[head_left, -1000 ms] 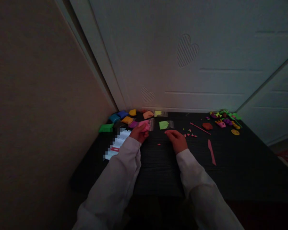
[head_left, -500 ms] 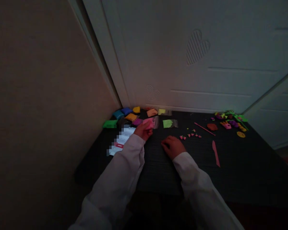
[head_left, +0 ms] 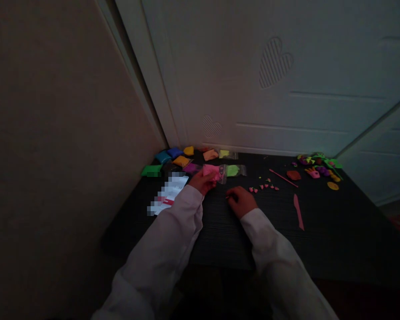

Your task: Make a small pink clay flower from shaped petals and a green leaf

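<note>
Head view, and it's the left hand (head_left: 203, 183) with the goods: fingers and thumb pinching the pink packet (head_left: 210, 170), held up over the desk (head_left: 216, 235), its clear end pointing right, towards the lime packet (head_left: 232, 170). Across from it, the right hand (head_left: 242, 203) is low over the desk, fingers curled in narrow, tips turned towards the left hand; whether anything sits in that pinch, one cannot tell.

Out we go! Just beyond the right hand, a loose row of small pink pieces (head_left: 266, 186) with touches of green, and past those the pink stick (head_left: 283, 178) lying aslant, the red lump (head_left: 293, 175) close to its far side. Nearer the person, on the right, the pink knife (head_left: 298, 212) lies alone. Further right, a yellow disc (head_left: 333, 186), and behind it a crowd of colourful models (head_left: 320, 167) at the back corner.

Over to the left: a bright, partly pixelated screen (head_left: 170, 195) beside the left sleeve (head_left: 173, 235), and behind it a whole bank of packets, purple (head_left: 190, 168), orange (head_left: 182, 161), blue (head_left: 174, 153) and green (head_left: 150, 170) among them. At the back, a pale panel (head_left: 233, 80) rises, carrying two ribbed hearts.
</note>
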`<state>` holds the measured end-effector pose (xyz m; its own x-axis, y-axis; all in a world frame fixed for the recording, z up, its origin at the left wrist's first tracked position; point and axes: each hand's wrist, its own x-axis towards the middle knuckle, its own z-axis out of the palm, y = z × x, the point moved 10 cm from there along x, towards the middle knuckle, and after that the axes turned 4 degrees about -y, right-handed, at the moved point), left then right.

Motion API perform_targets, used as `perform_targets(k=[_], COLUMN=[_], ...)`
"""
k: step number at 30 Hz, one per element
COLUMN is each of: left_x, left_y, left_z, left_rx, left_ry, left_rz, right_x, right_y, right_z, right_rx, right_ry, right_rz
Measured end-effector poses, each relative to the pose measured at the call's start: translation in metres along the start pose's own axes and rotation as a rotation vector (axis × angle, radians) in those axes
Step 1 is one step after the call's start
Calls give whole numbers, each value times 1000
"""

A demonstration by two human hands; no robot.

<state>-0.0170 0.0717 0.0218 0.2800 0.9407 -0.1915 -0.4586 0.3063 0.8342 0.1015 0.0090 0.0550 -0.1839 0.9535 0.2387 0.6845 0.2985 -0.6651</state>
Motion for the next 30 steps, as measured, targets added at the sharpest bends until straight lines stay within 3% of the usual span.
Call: perform_targets(k=[7,18,30], left_x=[-2,-4,-9], left_y=[-11,-17,-15], left_z=[10,18,25], left_rx=[49,60,78], left_ry=[-94,-192,-318], left_rz=[-43,-69,-72], right_x=[-2,-2,-6], right_y=[2,-7,-11], right_z=[-31,-36,-39], right_rx=[191,326,338], right_ry=[247,265,289], right_rz=[8,-51,-9])
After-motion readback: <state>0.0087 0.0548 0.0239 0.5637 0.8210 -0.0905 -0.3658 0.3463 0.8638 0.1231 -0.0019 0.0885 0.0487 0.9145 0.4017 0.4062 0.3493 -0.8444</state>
